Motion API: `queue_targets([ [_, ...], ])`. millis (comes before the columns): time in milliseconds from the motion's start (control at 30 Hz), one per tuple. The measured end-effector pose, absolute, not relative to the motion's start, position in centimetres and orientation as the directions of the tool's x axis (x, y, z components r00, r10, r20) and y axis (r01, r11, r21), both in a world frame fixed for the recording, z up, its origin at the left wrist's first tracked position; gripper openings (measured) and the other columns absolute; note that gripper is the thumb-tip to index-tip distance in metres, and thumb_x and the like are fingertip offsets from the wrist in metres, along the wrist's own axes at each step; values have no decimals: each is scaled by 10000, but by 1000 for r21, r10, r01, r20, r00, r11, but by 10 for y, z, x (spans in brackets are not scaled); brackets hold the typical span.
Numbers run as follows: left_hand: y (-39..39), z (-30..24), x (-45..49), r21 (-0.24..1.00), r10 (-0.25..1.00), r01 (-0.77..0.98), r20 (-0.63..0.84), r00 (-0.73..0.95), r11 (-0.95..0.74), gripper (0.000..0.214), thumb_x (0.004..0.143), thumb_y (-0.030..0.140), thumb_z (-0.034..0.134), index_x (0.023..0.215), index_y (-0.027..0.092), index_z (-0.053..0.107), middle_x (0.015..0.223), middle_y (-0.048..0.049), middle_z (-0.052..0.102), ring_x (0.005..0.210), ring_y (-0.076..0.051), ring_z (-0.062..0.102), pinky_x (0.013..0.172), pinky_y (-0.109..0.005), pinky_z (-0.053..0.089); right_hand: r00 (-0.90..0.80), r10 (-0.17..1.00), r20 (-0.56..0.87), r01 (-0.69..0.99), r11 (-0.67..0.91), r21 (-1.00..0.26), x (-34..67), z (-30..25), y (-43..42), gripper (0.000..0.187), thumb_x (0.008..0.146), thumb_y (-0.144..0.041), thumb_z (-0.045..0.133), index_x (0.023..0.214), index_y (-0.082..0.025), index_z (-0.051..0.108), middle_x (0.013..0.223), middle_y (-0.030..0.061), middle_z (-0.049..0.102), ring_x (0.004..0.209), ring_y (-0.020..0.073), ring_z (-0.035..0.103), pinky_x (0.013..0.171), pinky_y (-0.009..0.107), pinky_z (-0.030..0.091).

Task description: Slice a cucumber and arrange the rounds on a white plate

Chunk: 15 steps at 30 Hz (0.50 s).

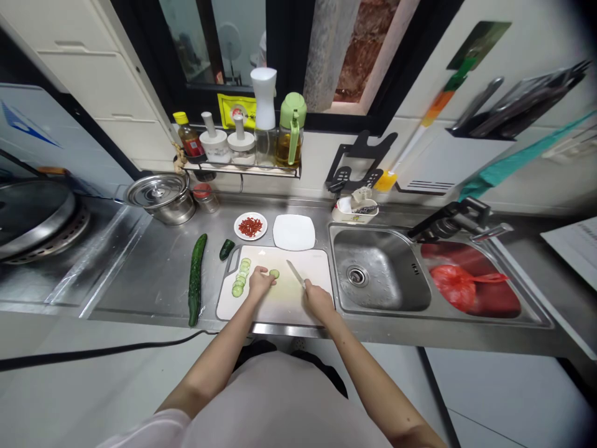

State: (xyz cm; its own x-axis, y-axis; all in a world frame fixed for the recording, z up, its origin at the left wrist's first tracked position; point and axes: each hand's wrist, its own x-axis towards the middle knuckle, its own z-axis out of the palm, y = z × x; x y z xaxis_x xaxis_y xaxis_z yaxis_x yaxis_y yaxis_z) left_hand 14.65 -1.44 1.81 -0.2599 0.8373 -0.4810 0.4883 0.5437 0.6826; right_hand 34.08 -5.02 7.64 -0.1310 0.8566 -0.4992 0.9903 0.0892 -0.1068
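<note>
My right hand (319, 301) is wrapped round the handle of a kitchen knife (294, 272), whose blade points up and left above the white cutting board (284, 307). A round cucumber slice (275, 274) is at the fingertips of my left hand (261, 283), which looks pinched on its edge. Left of that hand, a row of overlapping cucumber slices (240, 278) lies along the board's left side. A short cucumber piece (227, 249) rests just beyond the board's upper left corner. Further left, a whole cucumber (196, 280) lies lengthwise on the steel counter.
Behind the board stand a plate of chopped red chillies (250, 226) and a white square plate (293, 232). A steel sink (380, 267) adjoins on the right, with a red plastic bag (454, 287) in its second basin. A lidded pot (164, 198) stands back left.
</note>
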Motion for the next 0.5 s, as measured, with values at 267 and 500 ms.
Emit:
queue_targets([
  [267, -28, 28, 134, 551, 907, 739, -369, -202, 389, 291, 783, 293, 633, 1068, 258, 589, 849, -3, 712, 843, -188, 657, 685, -260, 419, -165, 832, -530, 983, 91, -162, 328, 91, -72, 309, 920, -144, 318, 1186, -168, 474, 979, 131, 681, 912, 227, 652, 729, 291, 403],
  [500, -26, 27, 138, 523, 930, 793, -337, -146, 313, 269, 821, 291, 600, 1090, 286, 616, 917, -2, 688, 870, -181, 624, 692, -260, 402, -218, 827, -518, 972, 137, -191, 318, 90, -89, 257, 924, -143, 335, 1146, -178, 458, 962, 121, 683, 909, 220, 655, 715, 286, 393],
])
